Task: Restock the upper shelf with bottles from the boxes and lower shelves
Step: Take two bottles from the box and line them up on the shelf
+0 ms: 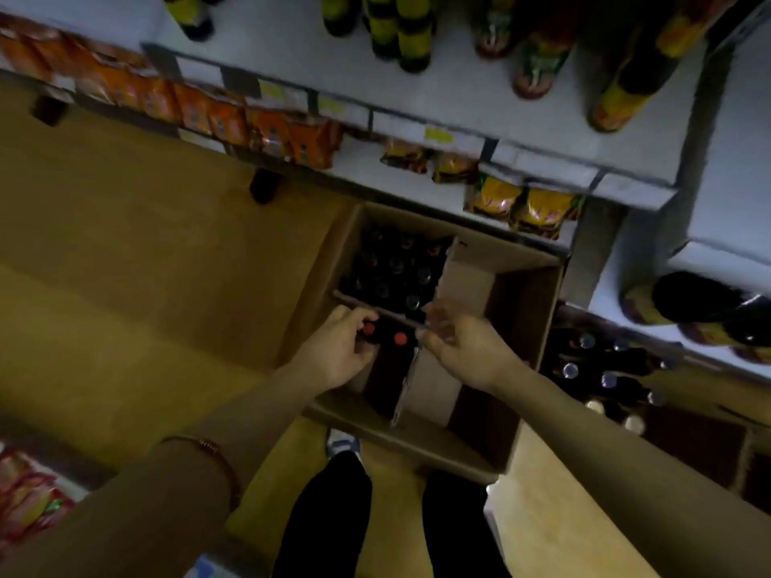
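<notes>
Head view
Cardboard box (521,356): open on the floor against the foot of the shelving, split by cardboard dividers into compartments.
Far-left compartment: packed with dark bottles (396,269) standing upright, caps up.
Near-left compartment: two red-capped bottles (381,333) stand side by side at its far edge, just beside the divider.
Left hand (338,348): reaches into the near-left compartment, fingers curled over the left red-capped bottle, thumb against its neck; it seems to grip it, though the picture is dim and blurred.
Right hand (463,348): over the middle of the box, just beside the right red-capped bottle, fingers loosely spread and holding nothing.
Upper shelf (459,106): white, at the top of the view, carrying dark bottles with yellow labels (400,31), with bare stretches along its front edge.
Lower shelf (396,181): orange snack packets (233,118) along its front edge, yellow packets (525,206) near its right end.
Second box (688,435): right of the first, with silver-capped bottles (600,373).
Floor (125,264): tan.
</notes>
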Available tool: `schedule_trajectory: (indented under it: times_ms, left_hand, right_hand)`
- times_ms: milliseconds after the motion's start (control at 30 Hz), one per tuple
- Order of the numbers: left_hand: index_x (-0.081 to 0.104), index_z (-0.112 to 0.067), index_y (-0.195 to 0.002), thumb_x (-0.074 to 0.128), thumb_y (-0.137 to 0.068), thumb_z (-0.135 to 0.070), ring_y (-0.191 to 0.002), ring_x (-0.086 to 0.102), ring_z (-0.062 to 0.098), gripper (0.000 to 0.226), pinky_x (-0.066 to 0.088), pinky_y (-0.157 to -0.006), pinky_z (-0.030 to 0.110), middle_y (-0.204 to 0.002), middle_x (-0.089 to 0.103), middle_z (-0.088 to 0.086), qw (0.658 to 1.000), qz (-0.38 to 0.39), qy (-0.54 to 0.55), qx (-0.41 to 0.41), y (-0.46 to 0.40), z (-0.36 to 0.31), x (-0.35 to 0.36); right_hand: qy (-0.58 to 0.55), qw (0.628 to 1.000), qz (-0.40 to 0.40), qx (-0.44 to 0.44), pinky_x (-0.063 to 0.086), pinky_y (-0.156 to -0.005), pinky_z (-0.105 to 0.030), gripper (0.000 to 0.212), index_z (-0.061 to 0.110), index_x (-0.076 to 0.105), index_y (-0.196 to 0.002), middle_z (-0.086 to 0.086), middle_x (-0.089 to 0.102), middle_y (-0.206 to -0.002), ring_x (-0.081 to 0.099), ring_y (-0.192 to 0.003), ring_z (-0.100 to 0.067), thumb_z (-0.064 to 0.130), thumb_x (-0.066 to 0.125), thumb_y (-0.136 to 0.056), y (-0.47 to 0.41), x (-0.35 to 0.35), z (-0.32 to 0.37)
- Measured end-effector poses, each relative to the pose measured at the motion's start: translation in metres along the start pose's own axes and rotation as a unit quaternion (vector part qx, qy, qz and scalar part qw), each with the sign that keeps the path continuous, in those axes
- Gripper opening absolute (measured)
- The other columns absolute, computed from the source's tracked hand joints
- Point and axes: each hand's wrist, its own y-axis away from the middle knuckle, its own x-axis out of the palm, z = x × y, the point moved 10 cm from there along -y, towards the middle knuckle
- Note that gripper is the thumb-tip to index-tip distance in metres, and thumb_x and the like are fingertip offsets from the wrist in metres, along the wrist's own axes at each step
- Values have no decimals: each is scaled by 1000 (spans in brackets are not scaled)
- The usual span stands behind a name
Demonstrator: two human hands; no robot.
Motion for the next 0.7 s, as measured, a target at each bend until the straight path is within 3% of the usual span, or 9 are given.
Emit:
schedule_trajectory:
  times_ms: [167,267,400,533,700]
  left_hand:
    - [30,-26,-147,59,-93,-17,-124,46,19,62,39,-101,25,-146,27,0,999,42,-32,3,-65,70,56]
    - [25,-30,-148,60,-92,-15,-124,44,19,68,43,-103,33,-147,22,-4,998,54,-36,-20,-97,111,90]
    - [22,-23,-150,67,-87,-14,-137,30,21,78,37,-110,40,-150,20,0,999,16,-29,-37,-146,155,126]
    - [33,-11,-142,67,-85,-19,-137,31,33,67,32,-111,43,-146,27,13,995,17,-29,-99,-185,202,162]
    - [35,-21,-146,69,-82,-12,-134,38,31,74,30,-114,36,-144,36,17,989,-41,91,-105,-213,218,178]
  right_hand:
    - [-12,999,4,53,43,-86,-22,49,17,35,-145,-5,49,-140,53,-119,-20,33,49,-100,-69,56,-69]
    - [-3,997,2,72,36,-89,-17,53,14,34,-145,-8,42,-145,47,-126,-21,27,55,-98,-103,88,-103]
    - [35,997,9,62,32,-95,-17,63,11,29,-148,-11,42,-146,43,-131,-24,22,61,-95,-144,123,-137]
    - [92,993,57,56,34,-101,-22,76,10,19,-153,-12,37,-151,41,-135,-26,9,64,-91,-182,159,-165]
    - [145,989,16,12,37,-99,-26,57,13,48,-139,-10,55,-137,51,-125,-28,6,68,-87,-215,159,-178]
